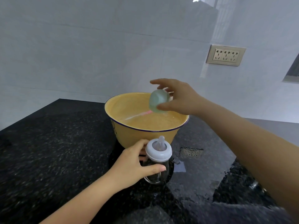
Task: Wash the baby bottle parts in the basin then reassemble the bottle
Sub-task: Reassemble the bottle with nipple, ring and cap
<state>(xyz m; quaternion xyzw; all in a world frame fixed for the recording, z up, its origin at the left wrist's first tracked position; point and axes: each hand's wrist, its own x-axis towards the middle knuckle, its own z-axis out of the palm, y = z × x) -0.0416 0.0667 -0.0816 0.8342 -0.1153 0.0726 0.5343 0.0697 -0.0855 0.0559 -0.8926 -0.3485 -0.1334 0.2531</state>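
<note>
While gripping the bottle (159, 156) upright on the counter (48, 151) with left hand (134, 162), pinches the green cap (157, 101) in right hand (178, 97) over the basin (145, 136), beyond and above the nipple (161, 143), well apart from it.

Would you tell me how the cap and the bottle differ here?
The cap is pale green and domed; the bottle is clear with a white collar. The right hand holds the cap over the basin; the left hand holds the bottle on the counter. Both are hand-held.
</note>
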